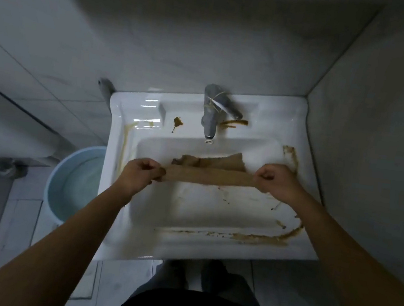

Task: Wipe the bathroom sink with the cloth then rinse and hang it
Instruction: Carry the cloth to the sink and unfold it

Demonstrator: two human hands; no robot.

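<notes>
A white rectangular sink [255, 249] fills the middle of the head view, streaked with brown grime along its front, right and left rims and near the tap. A brown cloth [208, 171] is stretched over the basin between my two hands. My left hand [139, 173] grips its left end in a fist. At the right end, my right hand [277, 180] is closed on the cloth. A loose fold of the cloth hangs behind the taut strip. The grey tap [210, 118] stands behind the basin, its spout over the back edge.
A light blue bucket [73, 182] with water stands on the floor left of the sink. A tiled wall runs close along the sink's right side and behind it. A white fixture [6, 127] sits at the far left. My legs are below the sink's front edge.
</notes>
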